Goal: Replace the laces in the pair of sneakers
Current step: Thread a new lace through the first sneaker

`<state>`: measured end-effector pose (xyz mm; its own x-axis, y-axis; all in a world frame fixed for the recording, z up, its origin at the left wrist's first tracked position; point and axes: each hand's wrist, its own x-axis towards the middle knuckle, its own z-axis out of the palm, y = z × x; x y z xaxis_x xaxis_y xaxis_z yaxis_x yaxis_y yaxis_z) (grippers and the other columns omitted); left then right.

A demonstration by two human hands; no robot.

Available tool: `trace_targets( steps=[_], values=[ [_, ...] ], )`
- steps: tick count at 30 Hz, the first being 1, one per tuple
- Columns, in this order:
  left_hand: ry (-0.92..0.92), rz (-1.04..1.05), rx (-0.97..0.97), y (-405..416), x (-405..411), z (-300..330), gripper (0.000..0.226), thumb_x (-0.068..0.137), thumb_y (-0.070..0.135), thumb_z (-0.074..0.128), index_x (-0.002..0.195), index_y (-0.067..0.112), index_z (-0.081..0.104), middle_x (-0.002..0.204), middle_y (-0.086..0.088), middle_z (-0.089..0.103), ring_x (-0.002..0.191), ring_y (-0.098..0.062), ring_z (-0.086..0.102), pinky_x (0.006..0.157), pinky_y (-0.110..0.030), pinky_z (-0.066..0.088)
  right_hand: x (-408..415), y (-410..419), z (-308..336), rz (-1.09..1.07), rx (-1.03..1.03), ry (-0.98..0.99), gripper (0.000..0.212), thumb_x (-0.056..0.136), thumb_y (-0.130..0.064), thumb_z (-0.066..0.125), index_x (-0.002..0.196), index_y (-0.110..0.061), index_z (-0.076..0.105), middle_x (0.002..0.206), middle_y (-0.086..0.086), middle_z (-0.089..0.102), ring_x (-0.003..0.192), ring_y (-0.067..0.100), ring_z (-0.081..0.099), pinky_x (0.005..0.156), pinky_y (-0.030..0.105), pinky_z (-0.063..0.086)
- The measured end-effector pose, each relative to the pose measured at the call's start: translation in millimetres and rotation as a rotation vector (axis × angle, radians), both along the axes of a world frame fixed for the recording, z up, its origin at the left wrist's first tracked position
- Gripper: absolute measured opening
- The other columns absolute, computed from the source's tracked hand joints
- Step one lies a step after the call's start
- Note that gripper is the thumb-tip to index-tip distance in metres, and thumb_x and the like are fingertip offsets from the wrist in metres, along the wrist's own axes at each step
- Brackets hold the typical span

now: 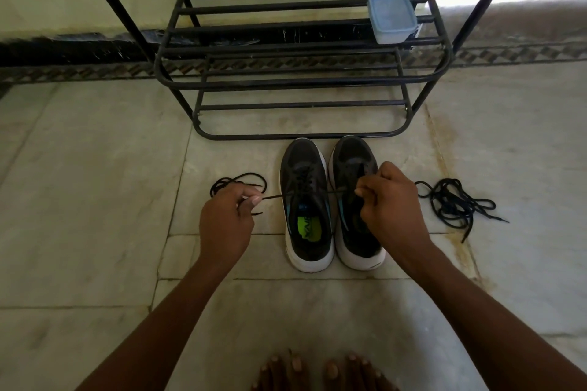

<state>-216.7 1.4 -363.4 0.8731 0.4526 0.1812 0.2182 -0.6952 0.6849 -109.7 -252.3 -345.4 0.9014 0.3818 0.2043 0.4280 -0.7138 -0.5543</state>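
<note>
bare toes point(320, 371): nearest thing to us at the bottom edge, on the pale marble floor point(95, 232), well clear of the action.

left hand point(227, 219): fingers curled, thumb and forefinger pinching one end of the thin black lace point(273, 197) we were pulling out sideways.

right hand point(389, 203): also curled tight, pinching the other end of that lace, right above the right-side dark grey sneaker with the white sole point(357, 200).

where the lace ran: taut between both hands, through the upper eyelets of the left-side dark grey sneaker with the green insole point(305, 203).

what could've gone wrong: honestly, uneven pulling could leave one end too short to tie. A slipped pinch might drag an end back out of its eyelet.

mix-up risk: loose black lace coil point(238, 184) by our left hand and tangled black lace pile point(457, 203) off to the right looked alike, so old and new could get swapped.

further back: black metal shoe rack point(301, 86) just beyond the toes, with a clear plastic box with a bluish lid point(392, 17) on it.
</note>
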Motion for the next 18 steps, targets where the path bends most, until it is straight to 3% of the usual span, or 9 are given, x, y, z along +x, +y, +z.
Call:
trace_targets(
  steps=[4, 7, 12, 18],
  values=[
    [0.086, 0.132, -0.091, 2.8, 1.9, -7.3, 0.009, 0.094, 0.013, 0.070, 0.088, 0.019, 0.074, 0.086, 0.014, 0.070, 0.082, 0.008, 0.061, 0.070, -0.002, 0.037, -1.0, -1.7, -3.1, -0.043, 0.003, 0.059, 0.011, 0.084, 0.006, 0.066, 0.079, -0.002, 0.072, 0.080, -0.003, 0.043, 0.062, 0.000, 0.036, 0.054, 0.015, 0.024],
    [0.116, 0.192, -0.110, 3.1, 4.3, -10.4, 0.009, 0.093, 0.011, 0.071, 0.087, 0.016, 0.076, 0.085, 0.013, 0.070, 0.079, 0.007, 0.059, 0.069, -0.004, 0.036, -0.5, -1.1, -5.4, -0.048, 0.005, 0.058, 0.011, 0.084, 0.005, 0.065, 0.079, -0.003, 0.072, 0.081, -0.004, 0.042, 0.062, 0.000, 0.036, 0.054, 0.016, 0.023],
    [0.122, 0.263, -0.149, 0.3, 5.9, -17.2, 0.009, 0.092, 0.008, 0.071, 0.089, 0.012, 0.077, 0.087, 0.006, 0.073, 0.085, -0.010, 0.066, 0.072, -0.016, 0.042, 2.7, -2.2, -8.8, -0.083, 0.001, 0.062, 0.012, 0.087, 0.002, 0.063, 0.078, -0.003, 0.070, 0.080, -0.001, 0.045, 0.062, 0.011, 0.041, 0.053, 0.020, 0.028],
    [0.137, 0.301, -0.178, -6.3, 7.7, -17.1, 0.008, 0.093, 0.010, 0.070, 0.091, 0.010, 0.077, 0.085, 0.004, 0.072, 0.079, -0.003, 0.062, 0.069, -0.012, 0.039, 4.5, -6.3, -11.1, -0.123, -0.036, 0.069, 0.013, 0.090, -0.005, 0.063, 0.080, -0.004, 0.071, 0.081, 0.002, 0.046, 0.061, 0.016, 0.045, 0.052, 0.022, 0.028]
  ],
)
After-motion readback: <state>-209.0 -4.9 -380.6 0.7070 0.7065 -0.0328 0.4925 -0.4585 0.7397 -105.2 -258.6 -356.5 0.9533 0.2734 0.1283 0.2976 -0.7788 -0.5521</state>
